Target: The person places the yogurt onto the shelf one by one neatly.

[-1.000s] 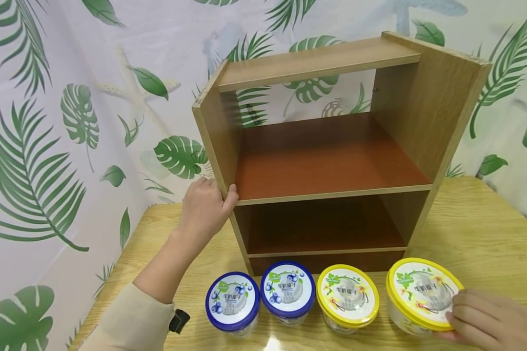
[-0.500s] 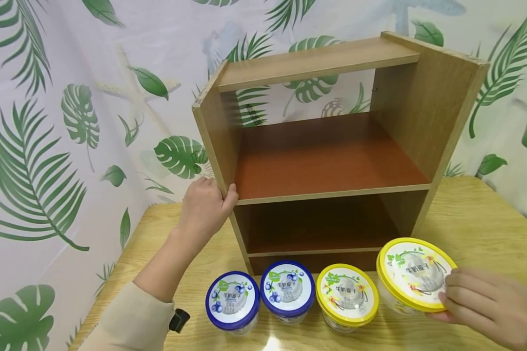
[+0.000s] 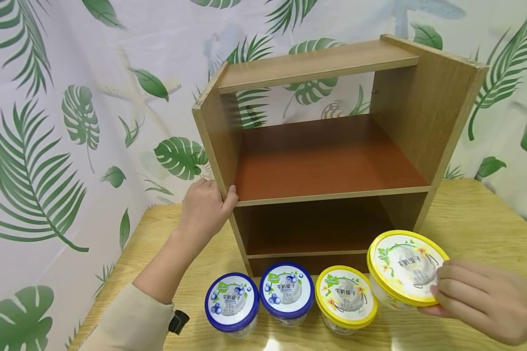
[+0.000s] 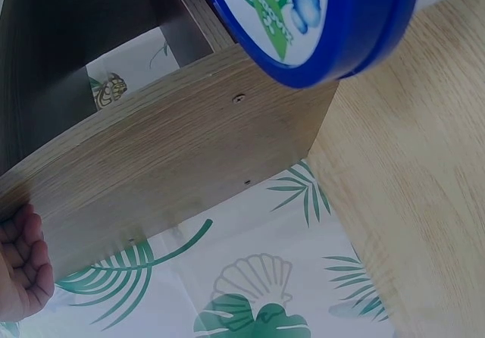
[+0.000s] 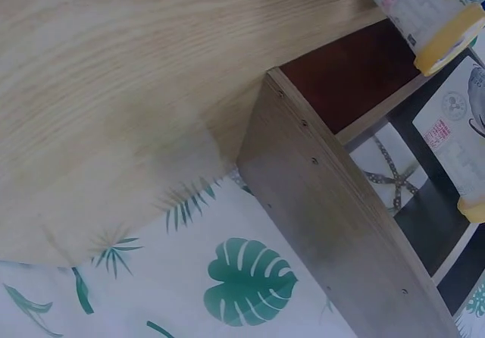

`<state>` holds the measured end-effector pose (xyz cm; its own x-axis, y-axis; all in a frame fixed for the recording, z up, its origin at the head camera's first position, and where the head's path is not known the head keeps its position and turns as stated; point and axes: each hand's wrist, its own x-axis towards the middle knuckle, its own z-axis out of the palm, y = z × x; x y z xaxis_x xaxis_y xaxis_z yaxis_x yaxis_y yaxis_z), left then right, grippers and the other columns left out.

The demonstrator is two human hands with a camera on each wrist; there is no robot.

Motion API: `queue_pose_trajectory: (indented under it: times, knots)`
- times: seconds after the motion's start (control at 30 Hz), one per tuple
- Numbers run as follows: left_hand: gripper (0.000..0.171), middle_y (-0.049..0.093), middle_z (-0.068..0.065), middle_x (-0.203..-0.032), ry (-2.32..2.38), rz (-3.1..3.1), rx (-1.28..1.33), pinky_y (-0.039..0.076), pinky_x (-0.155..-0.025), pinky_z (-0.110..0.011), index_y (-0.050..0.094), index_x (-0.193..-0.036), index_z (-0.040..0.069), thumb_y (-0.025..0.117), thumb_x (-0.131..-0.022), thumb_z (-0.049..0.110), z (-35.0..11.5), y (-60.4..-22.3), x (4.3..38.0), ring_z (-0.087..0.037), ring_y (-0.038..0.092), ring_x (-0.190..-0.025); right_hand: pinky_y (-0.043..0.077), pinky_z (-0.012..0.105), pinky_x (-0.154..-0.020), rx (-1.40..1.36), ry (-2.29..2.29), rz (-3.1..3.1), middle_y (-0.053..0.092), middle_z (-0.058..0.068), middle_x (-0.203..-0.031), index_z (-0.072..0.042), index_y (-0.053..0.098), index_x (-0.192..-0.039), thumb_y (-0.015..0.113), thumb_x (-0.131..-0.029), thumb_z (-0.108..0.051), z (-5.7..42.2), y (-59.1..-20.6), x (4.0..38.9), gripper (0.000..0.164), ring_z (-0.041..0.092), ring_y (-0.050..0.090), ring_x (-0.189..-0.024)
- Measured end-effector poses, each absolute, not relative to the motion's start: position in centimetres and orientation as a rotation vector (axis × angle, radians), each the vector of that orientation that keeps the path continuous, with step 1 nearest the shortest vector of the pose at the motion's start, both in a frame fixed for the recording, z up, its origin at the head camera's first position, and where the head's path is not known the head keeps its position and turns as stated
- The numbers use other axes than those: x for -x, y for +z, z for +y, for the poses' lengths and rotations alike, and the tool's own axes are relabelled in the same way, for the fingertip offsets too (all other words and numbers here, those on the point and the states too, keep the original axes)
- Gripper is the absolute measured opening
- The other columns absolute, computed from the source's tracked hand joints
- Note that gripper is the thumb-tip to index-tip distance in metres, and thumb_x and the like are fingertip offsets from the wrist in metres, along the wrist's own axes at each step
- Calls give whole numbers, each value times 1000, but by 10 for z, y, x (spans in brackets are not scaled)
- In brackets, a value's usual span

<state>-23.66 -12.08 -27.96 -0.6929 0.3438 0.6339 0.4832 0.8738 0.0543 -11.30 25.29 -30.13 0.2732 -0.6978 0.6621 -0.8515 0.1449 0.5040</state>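
Note:
At the left side panel of a small wooden shelf unit, my left hand grips the front edge, thumb round to the inside. The left wrist view shows its curled fingers against the outer face. My right hand holds a yellow-lidded ice cream tub by its right side, tilted and raised in front of the unit's lower right corner. That tub's white wall also shows in the right wrist view, where the hand itself is out of sight.
Another yellow-lidded tub and two blue-lidded tubs stand in a row on the wooden table, before the unit. Behind hangs a leaf-patterned cloth. The unit's upper compartment has an opening at the back.
My right hand has lifted the yellow-lidded tub from the row's right end, moving it up and slightly left toward the unit. The left hand keeps its grip on the side panel.

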Motion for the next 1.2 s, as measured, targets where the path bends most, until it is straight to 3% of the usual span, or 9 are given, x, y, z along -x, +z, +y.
queue_pose_trajectory:
  times: [0.27, 0.87, 1.03, 1.2]
  knots:
    - [36, 62, -11, -61, -294, -2398, 600, 47, -64, -37, 64, -71, -3, 49, -92, 22, -122, -281, 237, -26, 57, -65, 41, 24, -51, -1642, 218, -1429, 56, 6, -70, -3, 56, -71, 50, -97, -16, 243, -292, 112, 30, 18, 49, -63]
    - [36, 58, -9, -57, -273, -2399, 602, 46, -64, -36, 63, -68, -1, 50, -92, 22, -121, -281, 237, -26, 56, -65, 39, 23, -51, -1702, 303, -1324, 53, 8, -70, 4, 57, -75, 55, -94, -8, 212, -282, 112, 23, 18, 47, -62]
    - [38, 56, -8, -55, -266, -2381, 604, 45, -61, -36, 59, -61, 0, 51, -91, 22, -122, -280, 237, -26, 55, -62, 38, 23, -52, -1699, 291, -1355, 51, 7, -70, 1, 56, -72, 54, -95, -10, 205, -279, 113, 25, 19, 46, -63]
    - [37, 58, -9, -57, -275, -2384, 609, 46, -62, -36, 61, -65, -1, 51, -92, 22, -122, -279, 237, -26, 55, -62, 39, 24, -52, -1705, 276, -1361, 51, 7, -70, 1, 56, -72, 53, -95, -10, 196, -275, 115, 26, 20, 46, -63]
